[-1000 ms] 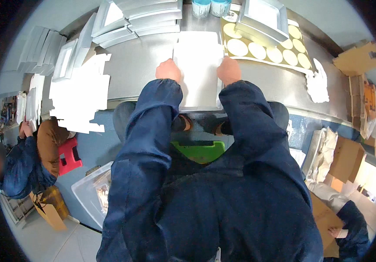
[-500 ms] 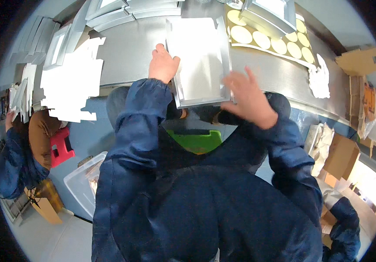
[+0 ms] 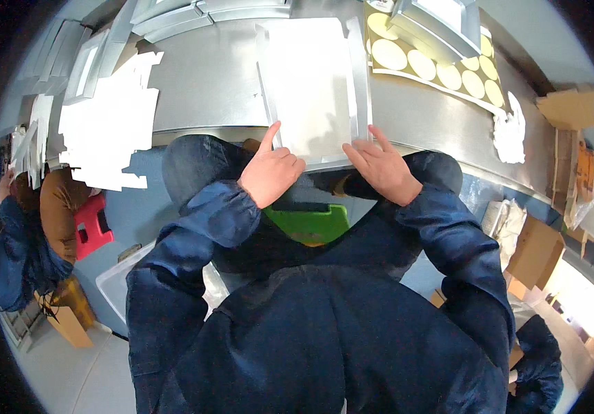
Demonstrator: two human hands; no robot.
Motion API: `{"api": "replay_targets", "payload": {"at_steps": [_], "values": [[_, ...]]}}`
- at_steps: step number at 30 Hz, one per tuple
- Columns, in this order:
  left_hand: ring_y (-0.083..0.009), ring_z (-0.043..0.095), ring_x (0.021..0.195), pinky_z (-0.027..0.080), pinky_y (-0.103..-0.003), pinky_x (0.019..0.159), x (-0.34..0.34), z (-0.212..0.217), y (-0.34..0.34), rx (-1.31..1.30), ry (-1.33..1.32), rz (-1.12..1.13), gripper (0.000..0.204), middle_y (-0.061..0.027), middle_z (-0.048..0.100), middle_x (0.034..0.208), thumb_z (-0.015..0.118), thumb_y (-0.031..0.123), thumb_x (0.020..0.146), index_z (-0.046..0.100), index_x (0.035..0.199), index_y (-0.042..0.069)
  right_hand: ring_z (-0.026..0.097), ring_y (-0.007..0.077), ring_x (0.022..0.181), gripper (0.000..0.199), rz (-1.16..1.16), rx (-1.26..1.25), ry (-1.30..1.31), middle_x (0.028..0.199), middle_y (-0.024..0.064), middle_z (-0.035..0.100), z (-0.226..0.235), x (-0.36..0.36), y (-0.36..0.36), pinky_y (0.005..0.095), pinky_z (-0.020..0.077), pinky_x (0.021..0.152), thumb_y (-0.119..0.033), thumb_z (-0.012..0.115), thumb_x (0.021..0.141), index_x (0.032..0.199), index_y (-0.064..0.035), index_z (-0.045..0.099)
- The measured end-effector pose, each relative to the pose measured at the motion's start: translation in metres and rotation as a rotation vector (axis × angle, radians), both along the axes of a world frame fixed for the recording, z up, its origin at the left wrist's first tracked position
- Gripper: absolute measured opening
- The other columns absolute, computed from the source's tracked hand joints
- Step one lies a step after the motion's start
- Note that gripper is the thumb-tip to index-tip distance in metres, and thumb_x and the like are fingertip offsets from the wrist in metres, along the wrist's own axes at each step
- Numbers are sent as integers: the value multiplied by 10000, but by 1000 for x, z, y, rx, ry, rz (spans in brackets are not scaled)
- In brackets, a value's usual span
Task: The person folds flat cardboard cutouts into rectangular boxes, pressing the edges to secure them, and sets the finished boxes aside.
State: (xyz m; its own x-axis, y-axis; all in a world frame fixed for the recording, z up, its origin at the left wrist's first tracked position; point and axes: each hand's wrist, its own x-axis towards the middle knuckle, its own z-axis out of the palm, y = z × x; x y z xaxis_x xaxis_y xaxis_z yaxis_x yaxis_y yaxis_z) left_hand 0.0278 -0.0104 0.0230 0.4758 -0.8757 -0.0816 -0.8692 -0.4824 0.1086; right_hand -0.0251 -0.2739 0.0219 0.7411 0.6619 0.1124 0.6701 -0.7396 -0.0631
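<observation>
Fingers [image 3: 269, 139] sat at the near corners of a white box [image 3: 310, 83].
Left hand [image 3: 271, 176] and right hand [image 3: 386, 172] had index fingers extended, any grip impossible to tell; the box lay on the counter [image 3: 207, 76], upper middle of the frame.

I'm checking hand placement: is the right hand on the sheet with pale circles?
No, the right hand is at the near right corner of the box, off the sheet.

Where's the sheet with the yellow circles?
In the head view it's at the upper right: the sheet lies on the metal table, right of the open tray, partly hidden by a grey box.
</observation>
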Motion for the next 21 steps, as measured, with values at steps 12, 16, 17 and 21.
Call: {"api": "replay_targets", "payload": {"at_steps": [12, 16, 17, 21], "values": [[-122, 561, 892, 179, -605, 1110, 41, -6, -12, -136, -80, 70, 84, 48, 525, 748, 623, 170, 775, 624, 859, 170, 579, 250, 833, 306, -72, 92, 56, 787, 76, 531, 3, 37, 22, 466, 400, 1026, -54, 557, 773, 1078, -31, 542], [-116, 582, 885, 158, -598, 1118, 40, -15, -17, -85, -38, 86, 102, 56, 559, 763, 662, 214, 766, 651, 864, 192, 577, 270, 799, 111, -155, 220, 89, 763, 84, 540, -22, 42, 30, 406, 463, 863, -95, 519, 784, 892, -68, 527], [-120, 595, 875, 144, -593, 1122, 41, -12, -18, -24, -9, 99, 95, 55, 578, 766, 661, 216, 775, 659, 867, 191, 577, 270, 799, 111, -158, 225, 97, 763, 84, 540, -24, 43, 30, 406, 463, 863, -95, 519, 784, 892, -68, 527], [-137, 626, 846, 112, -579, 1130, 45, -10, -19, 46, 85, 109, 102, 40, 620, 762, 667, 219, 783, 673, 878, 183, 592, 291, 808, 83, -122, 193, 260, 775, 98, 578, -20, 47, 26, 418, 470, 787, -105, 526, 785, 860, -72, 537]]}}
